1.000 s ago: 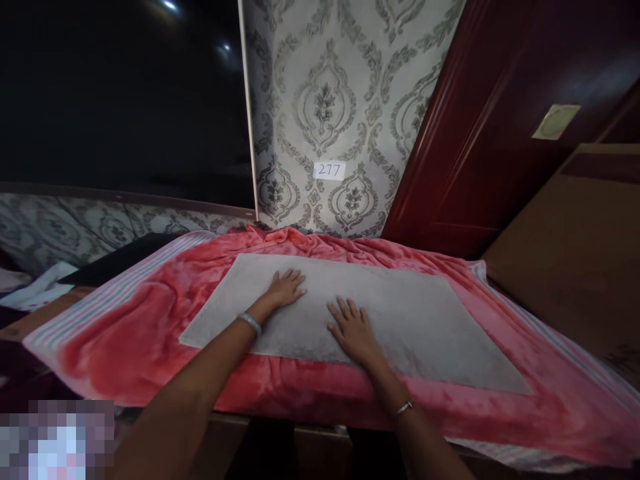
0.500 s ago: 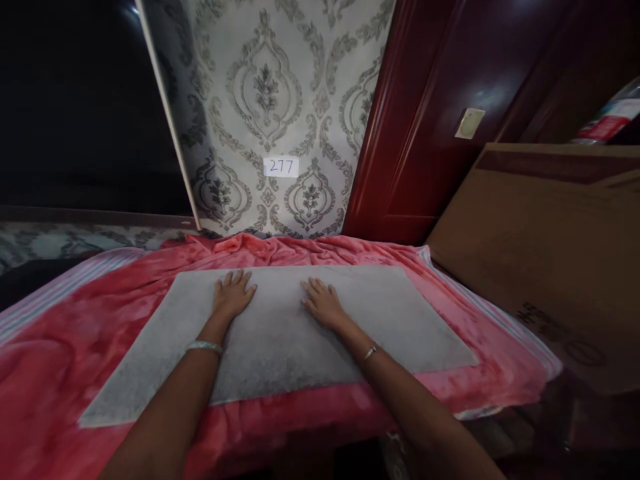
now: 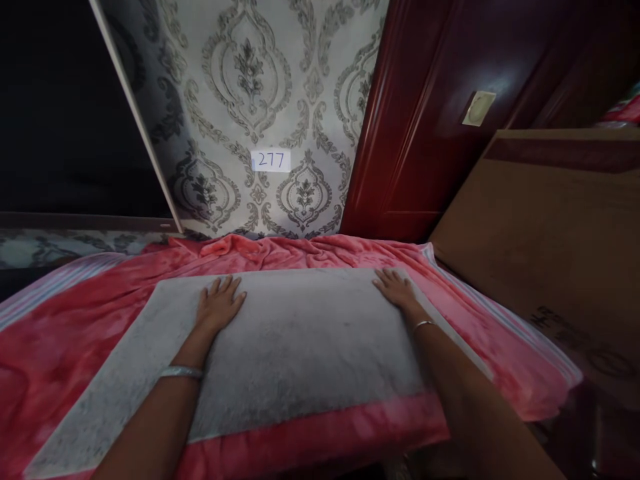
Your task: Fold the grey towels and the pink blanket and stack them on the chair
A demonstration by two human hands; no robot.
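Note:
A grey rectangular cloth or mat [image 3: 310,340] lies spread out on a red plush blanket [image 3: 115,293]. My left hand [image 3: 219,305] rests flat on the grey piece, left of its middle near the far edge, fingers spread. Close to the far right corner, my right hand [image 3: 395,288] also lies palm down on it with fingers apart. Neither hand grips anything. My left wrist carries a pale bangle [image 3: 181,371], and a thin silver bracelet [image 3: 424,325] circles the right one.
Patterned wallpaper with a paper label reading 277 [image 3: 271,160] rises behind the blanket. A dark screen [image 3: 80,120] stands at the left. On the right are a dark red wooden panel [image 3: 400,153] and a large cardboard box [image 3: 560,220].
My right hand has slid right across the grey piece, from near its middle to its far right corner. My left hand stays flat in about the same place. The view has moved slightly closer.

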